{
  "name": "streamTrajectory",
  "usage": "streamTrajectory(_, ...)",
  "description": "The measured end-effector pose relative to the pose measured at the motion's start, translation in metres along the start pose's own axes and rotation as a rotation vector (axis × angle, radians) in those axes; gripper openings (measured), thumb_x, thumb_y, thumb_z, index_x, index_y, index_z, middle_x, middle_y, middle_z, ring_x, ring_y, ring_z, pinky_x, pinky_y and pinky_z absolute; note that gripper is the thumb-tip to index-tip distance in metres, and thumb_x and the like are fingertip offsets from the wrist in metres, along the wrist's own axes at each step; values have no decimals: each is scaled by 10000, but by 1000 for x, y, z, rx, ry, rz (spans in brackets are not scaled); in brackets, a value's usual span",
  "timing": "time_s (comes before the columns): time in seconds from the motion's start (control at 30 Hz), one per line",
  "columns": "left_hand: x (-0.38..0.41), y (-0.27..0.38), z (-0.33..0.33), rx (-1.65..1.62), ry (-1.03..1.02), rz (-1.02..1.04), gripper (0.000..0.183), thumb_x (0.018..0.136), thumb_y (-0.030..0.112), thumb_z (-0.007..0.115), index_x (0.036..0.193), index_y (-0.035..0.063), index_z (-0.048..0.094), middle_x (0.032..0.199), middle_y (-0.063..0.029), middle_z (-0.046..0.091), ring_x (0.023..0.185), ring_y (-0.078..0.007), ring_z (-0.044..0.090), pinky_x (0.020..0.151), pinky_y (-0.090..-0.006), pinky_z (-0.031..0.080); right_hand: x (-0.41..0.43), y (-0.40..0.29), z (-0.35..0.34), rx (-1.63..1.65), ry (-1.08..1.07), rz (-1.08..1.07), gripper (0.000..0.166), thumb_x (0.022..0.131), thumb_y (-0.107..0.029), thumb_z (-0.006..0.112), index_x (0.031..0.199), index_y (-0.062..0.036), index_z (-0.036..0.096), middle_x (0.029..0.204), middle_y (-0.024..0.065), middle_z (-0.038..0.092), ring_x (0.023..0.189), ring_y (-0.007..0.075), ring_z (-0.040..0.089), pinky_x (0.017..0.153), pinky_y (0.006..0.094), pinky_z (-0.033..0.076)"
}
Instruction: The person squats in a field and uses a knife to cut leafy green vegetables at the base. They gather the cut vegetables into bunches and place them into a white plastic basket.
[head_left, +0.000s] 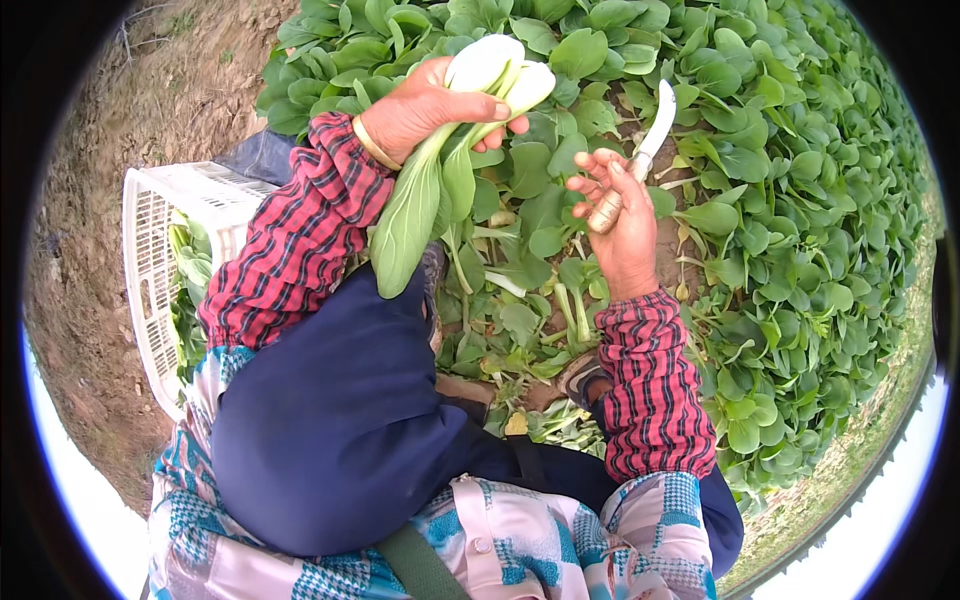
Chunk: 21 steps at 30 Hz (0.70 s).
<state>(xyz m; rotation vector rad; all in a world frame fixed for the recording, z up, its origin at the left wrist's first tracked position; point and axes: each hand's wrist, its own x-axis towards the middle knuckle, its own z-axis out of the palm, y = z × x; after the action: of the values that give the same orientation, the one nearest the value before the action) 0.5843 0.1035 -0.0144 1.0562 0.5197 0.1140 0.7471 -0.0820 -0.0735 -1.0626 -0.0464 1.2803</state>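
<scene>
My left hand (420, 109) grips bok choy (411, 214) by the stems, its pale bases turned away from me and its green leaves hanging back towards my knee. In my right hand (628, 225) lies a small knife (657, 126) with a curved blade and a worn, light-coloured handle. The blade points up and away, apart from the bok choy. Some fingers of this hand are loosely curled, with the handle resting against the palm. Below both hands, cut leaves and stems (517, 319) litter the ground.
At my left a white plastic crate (154, 277) holds leafy greens (193, 262). Dense rows of growing bok choy (787, 247) spread ahead and to the right. Bare soil (90, 202) lies beyond the crate. My shoes (581, 379) stand among the trimmings.
</scene>
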Motion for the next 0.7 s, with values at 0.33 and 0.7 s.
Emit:
streamTrajectory(0.33,10,-56,57,847,-428,-129,739,664,113,641,1334,50,336,1006,-113,600,897,-222,588,809,-308,457,-4,54,-109,-41,364,127,361,868,-168,557,1200,-42,489,1209,87,506,1146,223,478,919,362,389)
streamTrajectory(0.7,49,-119,27,1631,-156,-238,790,614,140,672,1303,36,299,744,-156,610,757,-331,608,627,-408,468,-9,63,-101,-515,366,65,218,827,-83,597,1037,-37,564,824,6,583,684,66,522,621,223,439)
